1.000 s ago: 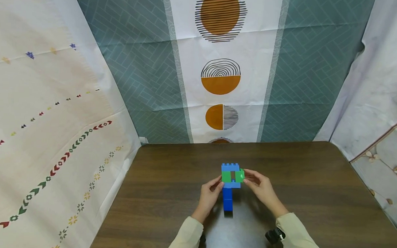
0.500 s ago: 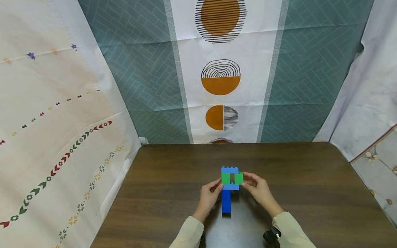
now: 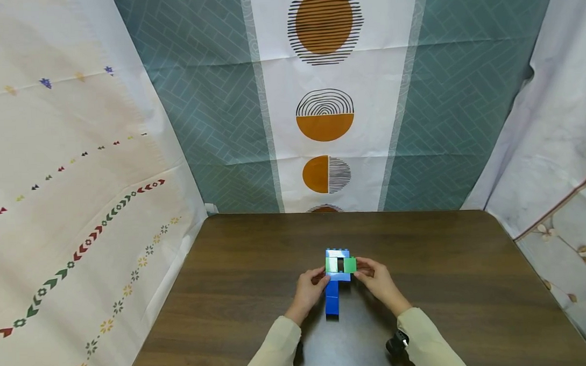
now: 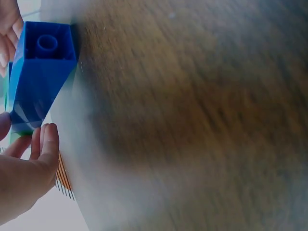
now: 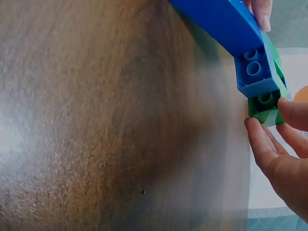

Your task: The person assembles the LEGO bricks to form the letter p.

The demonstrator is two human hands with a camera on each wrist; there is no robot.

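Note:
A toy-brick build made of blue bricks [image 3: 332, 305] and green bricks [image 3: 349, 265] is held between both hands over the table. Its upper part forms a small ring with an opening in the middle, and a dark blue column runs down from the ring's left side. My left hand [image 3: 307, 291] pinches the left edge near the green brick. With thumb and fingertips, my right hand [image 3: 381, 284] grips the green brick that juts out on the right. Hollow brick undersides show in both wrist views, as on the blue column [image 4: 48, 45] and the light blue brick [image 5: 257, 74].
Underneath lies a dark brown wooden table [image 3: 228, 282], its far edge meeting a patterned teal and white curtain [image 3: 212, 99]. Pale printed cloth [image 3: 79, 158] hangs along the left, and white cloth [image 3: 553, 141] hangs on the right. A black wrist device [image 3: 397, 343] sits at the right sleeve.
The brick build has shifted slightly down and left in the head view, and its top has tilted a little. Both hands keep their hold and the right moves along with it.

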